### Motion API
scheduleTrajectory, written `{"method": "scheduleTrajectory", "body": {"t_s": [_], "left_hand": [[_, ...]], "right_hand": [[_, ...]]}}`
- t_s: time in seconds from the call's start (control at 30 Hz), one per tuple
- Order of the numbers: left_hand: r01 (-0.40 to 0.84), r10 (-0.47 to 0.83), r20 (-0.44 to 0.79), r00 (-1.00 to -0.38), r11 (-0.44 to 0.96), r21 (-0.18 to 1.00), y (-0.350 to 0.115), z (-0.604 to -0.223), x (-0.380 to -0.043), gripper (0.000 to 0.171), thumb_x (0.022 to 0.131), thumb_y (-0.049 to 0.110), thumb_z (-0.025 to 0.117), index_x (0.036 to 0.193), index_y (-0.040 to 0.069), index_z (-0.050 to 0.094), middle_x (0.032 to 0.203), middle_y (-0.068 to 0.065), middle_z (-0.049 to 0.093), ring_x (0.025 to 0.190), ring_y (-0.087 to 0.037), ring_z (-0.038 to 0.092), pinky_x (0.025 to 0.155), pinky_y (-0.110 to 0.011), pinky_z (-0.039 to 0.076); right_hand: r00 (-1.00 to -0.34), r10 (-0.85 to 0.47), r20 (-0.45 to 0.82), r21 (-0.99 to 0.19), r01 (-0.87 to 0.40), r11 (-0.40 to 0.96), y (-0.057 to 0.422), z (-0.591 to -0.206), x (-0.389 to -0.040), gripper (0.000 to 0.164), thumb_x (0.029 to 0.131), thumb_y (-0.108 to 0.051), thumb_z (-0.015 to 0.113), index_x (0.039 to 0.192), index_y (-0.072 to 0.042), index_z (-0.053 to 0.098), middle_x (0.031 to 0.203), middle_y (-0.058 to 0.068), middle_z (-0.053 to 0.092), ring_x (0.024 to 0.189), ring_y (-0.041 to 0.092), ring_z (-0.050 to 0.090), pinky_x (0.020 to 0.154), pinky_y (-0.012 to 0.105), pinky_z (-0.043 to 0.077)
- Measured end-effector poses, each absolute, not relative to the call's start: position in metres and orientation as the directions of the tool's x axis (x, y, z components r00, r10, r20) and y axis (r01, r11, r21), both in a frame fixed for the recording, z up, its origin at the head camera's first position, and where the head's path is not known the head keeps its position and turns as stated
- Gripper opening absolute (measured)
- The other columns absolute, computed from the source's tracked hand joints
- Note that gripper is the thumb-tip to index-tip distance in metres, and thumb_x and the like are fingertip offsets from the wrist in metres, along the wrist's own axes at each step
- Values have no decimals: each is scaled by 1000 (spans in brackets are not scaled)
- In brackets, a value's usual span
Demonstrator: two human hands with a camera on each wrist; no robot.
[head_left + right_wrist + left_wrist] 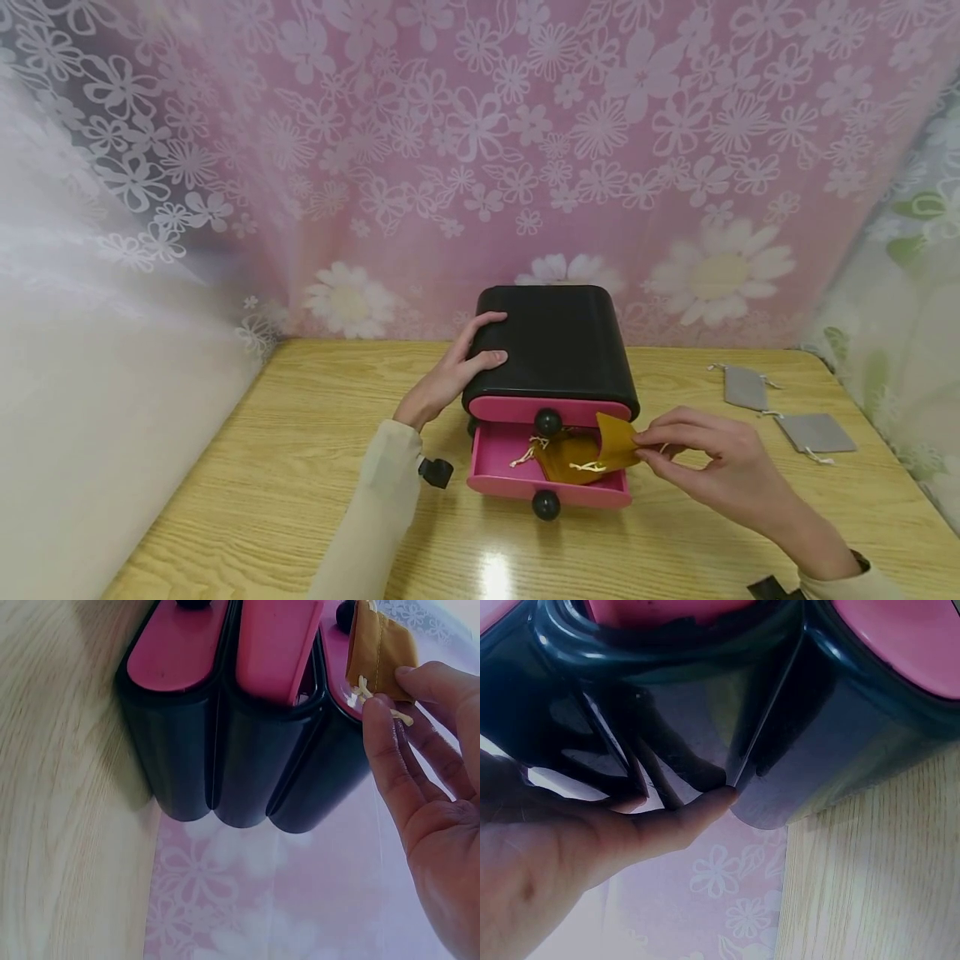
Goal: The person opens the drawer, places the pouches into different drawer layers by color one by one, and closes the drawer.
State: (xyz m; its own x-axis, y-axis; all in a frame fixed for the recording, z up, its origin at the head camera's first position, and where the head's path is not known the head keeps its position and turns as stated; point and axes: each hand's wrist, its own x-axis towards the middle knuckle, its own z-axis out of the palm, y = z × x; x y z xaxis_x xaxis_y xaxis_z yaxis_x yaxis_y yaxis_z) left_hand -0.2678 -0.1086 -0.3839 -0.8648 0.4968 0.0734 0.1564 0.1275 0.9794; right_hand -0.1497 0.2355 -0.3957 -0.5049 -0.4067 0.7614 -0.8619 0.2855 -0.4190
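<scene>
A black drawer unit with pink drawer fronts stands on the table. Its pink middle drawer is pulled out, and a mustard drawstring pouch with pale cords lies inside. My left hand rests against the unit's left top edge; in the left wrist view its fairly straight fingers touch the glossy black surface. Just above the drawer's right end, my right hand pinches another mustard drawstring pouch between thumb and fingers. That pouch hangs with its cord loose in the right wrist view.
Two grey drawstring pouches lie on the wooden table to the right of the unit. A pink floral curtain hangs behind the table. Round black knobs stick out from the drawer fronts.
</scene>
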Motion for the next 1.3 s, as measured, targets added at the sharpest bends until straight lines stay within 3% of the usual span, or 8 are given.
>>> {"method": "scheduleTrajectory", "body": {"t_s": [0.1, 0.3, 0.43, 0.93, 1.17, 1.3], "left_hand": [[158, 495, 75, -866, 129, 979, -108, -384, -268, 52, 102, 35, 57, 148, 49, 39, 154, 1, 42, 132, -23, 56, 112, -48, 45], [159, 494, 76, -866, 129, 979, -108, -384, -268, 53, 101, 35, 57, 149, 49, 39, 154, 0, 42, 132, -23, 56, 112, -48, 45], [155, 500, 73, -863, 123, 980, -108, -384, -268, 53, 101, 35, 57, 149, 49, 39, 155, 1, 40, 135, -23, 54, 113, -49, 44], [156, 501, 75, -862, 123, 980, -108, -384, -268, 52, 101, 36, 58, 148, 50, 39, 154, 1, 41, 135, -22, 54, 114, -49, 43], [160, 500, 78, -862, 124, 979, -108, -383, -268, 53, 101, 35, 58, 148, 49, 39, 154, 1, 41, 135, -22, 54, 113, -49, 43], [157, 503, 76, -861, 122, 980, -108, -383, -268, 53, 101, 35, 57, 149, 48, 39, 155, 0, 41, 136, -23, 54, 114, -50, 43]], "right_hand": [[-505, -422, 753, -430, -863, 265, 232, -396, -149, 12, 88, -13, 81, 99, -10, 78, 93, 2, 74, 79, -1, 67, 68, 12, 54], [-570, -459, 682, -473, -822, 318, 224, -393, -146, 48, 64, 19, 84, 100, -14, 79, 96, -1, 74, 80, -3, 66, 71, 12, 55], [-593, -470, 654, -483, -805, 344, 219, -394, -145, 51, 62, 19, 85, 99, -16, 79, 96, -3, 74, 79, -3, 66, 70, 13, 55], [-541, -503, 674, -432, -841, 326, 203, -398, -152, 50, 63, 15, 87, 99, -19, 79, 97, -6, 73, 81, 1, 66, 69, 11, 53], [-568, -519, 638, -448, -823, 349, 202, -398, -152, 45, 66, 10, 88, 99, -20, 79, 97, -10, 72, 80, -1, 64, 66, 10, 52], [-544, -542, 640, -428, -839, 336, 200, -399, -153, 46, 65, 11, 88, 100, -18, 79, 96, -8, 72, 79, 0, 63, 63, 10, 50]]}}
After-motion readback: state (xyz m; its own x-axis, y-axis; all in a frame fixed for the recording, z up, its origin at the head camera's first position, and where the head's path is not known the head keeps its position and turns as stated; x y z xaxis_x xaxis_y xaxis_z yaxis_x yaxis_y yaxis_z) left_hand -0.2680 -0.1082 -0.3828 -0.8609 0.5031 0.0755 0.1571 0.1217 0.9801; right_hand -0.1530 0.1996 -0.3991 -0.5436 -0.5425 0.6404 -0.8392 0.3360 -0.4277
